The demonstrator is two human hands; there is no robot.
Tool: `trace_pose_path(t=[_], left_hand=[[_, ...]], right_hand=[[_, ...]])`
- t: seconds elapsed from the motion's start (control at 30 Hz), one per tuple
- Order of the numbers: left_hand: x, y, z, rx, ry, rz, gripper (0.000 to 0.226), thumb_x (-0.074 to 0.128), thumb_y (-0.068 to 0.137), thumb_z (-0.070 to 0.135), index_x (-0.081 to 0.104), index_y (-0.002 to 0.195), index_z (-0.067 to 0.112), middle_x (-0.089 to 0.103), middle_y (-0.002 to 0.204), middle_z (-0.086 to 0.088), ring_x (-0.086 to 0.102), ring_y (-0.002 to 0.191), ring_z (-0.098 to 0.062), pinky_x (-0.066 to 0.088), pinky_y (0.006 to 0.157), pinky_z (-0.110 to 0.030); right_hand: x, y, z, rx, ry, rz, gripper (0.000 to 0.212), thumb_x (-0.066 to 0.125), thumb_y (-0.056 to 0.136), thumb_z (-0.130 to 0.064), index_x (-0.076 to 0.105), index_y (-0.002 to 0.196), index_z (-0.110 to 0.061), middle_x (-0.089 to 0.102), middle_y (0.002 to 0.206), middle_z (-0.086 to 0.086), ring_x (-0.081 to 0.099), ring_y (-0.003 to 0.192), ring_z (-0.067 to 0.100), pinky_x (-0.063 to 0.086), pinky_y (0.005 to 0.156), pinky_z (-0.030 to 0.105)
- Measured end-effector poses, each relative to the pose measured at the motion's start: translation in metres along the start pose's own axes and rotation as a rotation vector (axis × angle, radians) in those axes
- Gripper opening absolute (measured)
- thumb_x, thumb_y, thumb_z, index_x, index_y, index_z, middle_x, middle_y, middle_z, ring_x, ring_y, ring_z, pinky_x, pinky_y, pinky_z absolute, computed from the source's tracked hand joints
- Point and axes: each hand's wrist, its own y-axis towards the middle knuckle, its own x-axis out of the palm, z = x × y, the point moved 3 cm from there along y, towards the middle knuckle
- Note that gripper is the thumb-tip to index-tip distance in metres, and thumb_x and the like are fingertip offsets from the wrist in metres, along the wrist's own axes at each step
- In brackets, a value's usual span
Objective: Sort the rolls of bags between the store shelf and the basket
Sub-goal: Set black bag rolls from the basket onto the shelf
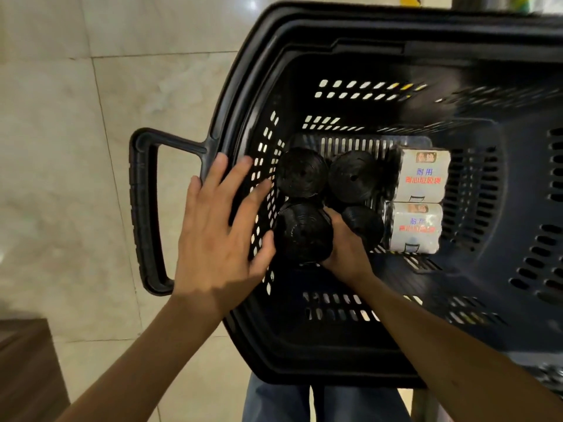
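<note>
Black, end-up in the basket (pixel 249 74), the roll (pixel 301 233) is gripped from its right by the right hand (pixel 347 251), while the left hand (pixel 213 239) is spread open just beside it.

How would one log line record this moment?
right-hand grip holds black roll | left-hand grip open over basket rim | white packs inside

Glossy beige tiled floor (pixel 76 117); brown wooden furniture corner (pixel 27 367).

The left hand (pixel 217 229) and right hand (pixel 347 249) are bare past the forearms, and the legs wear blue-grey trousers (pixel 274 403).
</note>
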Motion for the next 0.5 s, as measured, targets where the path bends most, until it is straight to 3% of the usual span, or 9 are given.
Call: trace_pose_path(t=[0.13, 0.23, 0.37, 0.5], left_hand=[[0.000, 0.000, 0.000, 0.016, 0.027, -0.010, 0.058, 0.060, 0.079, 0.029, 0.043, 0.132, 0.012, 0.024, 0.147, -0.009, 0.016, 0.141, -0.030, 0.005, 0.115, -0.041], [-0.002, -0.001, 0.000, 0.028, 0.059, -0.035, 0.057, 0.062, 0.081, 0.027, 0.044, 0.132, 0.010, 0.024, 0.146, -0.012, 0.017, 0.140, -0.032, 0.010, 0.114, -0.046], [-0.012, -0.001, 0.010, -0.021, 0.143, -0.197, 0.068, 0.071, 0.078, 0.025, 0.042, 0.138, 0.008, 0.025, 0.150, -0.015, 0.014, 0.142, -0.033, 0.013, 0.114, -0.048], [-0.051, -0.002, 0.042, -0.119, 0.049, -0.363, 0.068, 0.062, 0.087, 0.031, 0.032, 0.145, 0.013, 0.032, 0.150, -0.011, 0.024, 0.141, -0.028, 0.018, 0.116, -0.038]], right_hand=[[-0.003, 0.001, 0.003, 0.005, -0.060, -0.057, 0.102, 0.079, 0.068, -0.009, 0.017, 0.147, -0.026, 0.045, 0.142, 0.006, 0.052, 0.122, 0.028, 0.042, 0.104, 0.036], [-0.015, -0.011, 0.006, 0.024, -0.138, -0.126, 0.112, 0.077, 0.069, -0.005, 0.003, 0.151, -0.020, 0.033, 0.150, 0.011, 0.041, 0.132, 0.029, 0.036, 0.109, 0.037], [-0.051, -0.038, -0.014, 0.161, -0.160, -0.102, 0.086, 0.069, 0.083, -0.025, 0.015, 0.150, -0.013, 0.037, 0.147, 0.012, 0.039, 0.133, 0.028, 0.034, 0.108, 0.034], [-0.093, -0.077, -0.060, 0.139, -0.126, -0.076, 0.068, 0.061, 0.089, -0.034, 0.030, 0.145, -0.010, 0.047, 0.139, 0.014, 0.047, 0.126, 0.029, 0.041, 0.101, 0.034]])
